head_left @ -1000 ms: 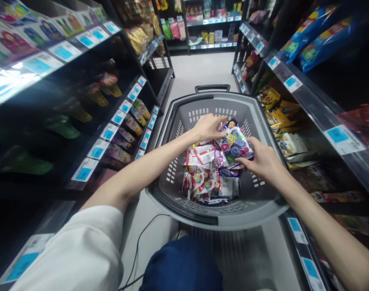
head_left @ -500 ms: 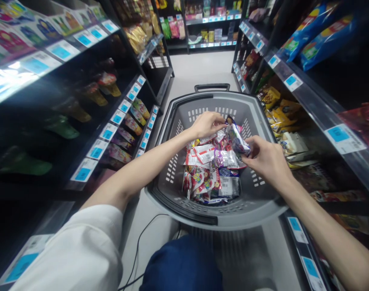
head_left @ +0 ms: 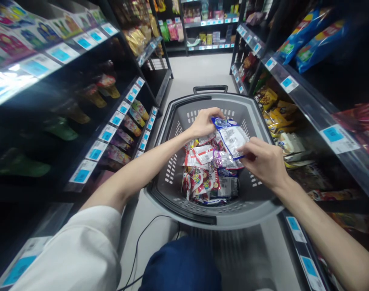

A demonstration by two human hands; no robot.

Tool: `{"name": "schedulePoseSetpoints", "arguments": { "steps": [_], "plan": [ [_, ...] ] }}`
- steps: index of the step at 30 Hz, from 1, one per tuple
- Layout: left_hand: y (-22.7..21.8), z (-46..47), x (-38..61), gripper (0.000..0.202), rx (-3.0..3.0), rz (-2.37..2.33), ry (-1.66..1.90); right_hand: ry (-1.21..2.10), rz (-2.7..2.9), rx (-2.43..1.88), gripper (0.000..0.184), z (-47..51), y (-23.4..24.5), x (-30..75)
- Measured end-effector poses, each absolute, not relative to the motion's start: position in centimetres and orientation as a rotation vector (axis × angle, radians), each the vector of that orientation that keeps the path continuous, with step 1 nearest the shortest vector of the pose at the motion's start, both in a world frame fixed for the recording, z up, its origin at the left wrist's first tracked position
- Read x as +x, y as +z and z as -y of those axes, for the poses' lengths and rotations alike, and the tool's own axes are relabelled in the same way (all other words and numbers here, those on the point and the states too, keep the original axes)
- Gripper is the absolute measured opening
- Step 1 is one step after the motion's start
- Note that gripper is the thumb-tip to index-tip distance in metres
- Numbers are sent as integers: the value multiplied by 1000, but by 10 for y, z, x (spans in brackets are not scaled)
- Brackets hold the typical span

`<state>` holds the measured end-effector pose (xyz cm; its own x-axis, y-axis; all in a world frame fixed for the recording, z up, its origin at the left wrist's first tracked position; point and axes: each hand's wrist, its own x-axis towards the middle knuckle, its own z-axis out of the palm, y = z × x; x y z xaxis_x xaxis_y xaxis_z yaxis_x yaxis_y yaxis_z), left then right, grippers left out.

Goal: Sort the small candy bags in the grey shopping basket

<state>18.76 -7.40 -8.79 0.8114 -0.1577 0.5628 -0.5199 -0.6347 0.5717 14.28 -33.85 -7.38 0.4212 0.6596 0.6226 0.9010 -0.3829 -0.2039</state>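
Note:
Between my two hands is a blue-and-white snack packet (head_left: 232, 139), its printed white panel facing up toward me. My left hand (head_left: 207, 121) pinches its upper left corner, and my right hand (head_left: 263, 159) grips its lower right edge. The packet is held over a grey shopping basket (head_left: 184, 216) with slotted walls. Inside the basket lie several small packets: red-and-white ones (head_left: 202, 180), a purple-and-silver one (head_left: 222, 159) and a silver one with a blue end (head_left: 228, 186). Part of the pile is hidden under the held packet.
Shelves with blue-and-white price labels (head_left: 95, 153) flank the aisle on both sides. Blue snack bags (head_left: 319, 44) and yellow packets (head_left: 277, 117) fill the right shelves. The basket's handle (head_left: 210, 89) points away from me. A black cable (head_left: 138, 246) runs over the floor near my knee.
The packet has been turned so that its white printed back faces up; before, it was tilted edge-on. Both hands still hold it, and the pile in the basket looks the same.

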Motion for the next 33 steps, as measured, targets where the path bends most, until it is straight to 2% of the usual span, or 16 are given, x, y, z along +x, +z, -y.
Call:
{"name": "schedulePoseSetpoints", "arguments": {
  "steps": [6,11,18,27,33],
  "plan": [
    [-86,77,185,7,2160,575,686,-656,1481,-2234,17,338,-77,145],
    [-81,83,179,3,2235,498,618,-419,1424,-2282,16,339,-78,146],
    [-80,89,174,4,2255,488,512,-111,1336,-2179,19,337,-77,146],
    [-80,97,175,12,2223,564,730,1,1293,-2185,21,336,-75,147],
    [-82,92,181,11,2266,489,730,-67,1122,-2339,6,335,-78,148]
  ]
}}
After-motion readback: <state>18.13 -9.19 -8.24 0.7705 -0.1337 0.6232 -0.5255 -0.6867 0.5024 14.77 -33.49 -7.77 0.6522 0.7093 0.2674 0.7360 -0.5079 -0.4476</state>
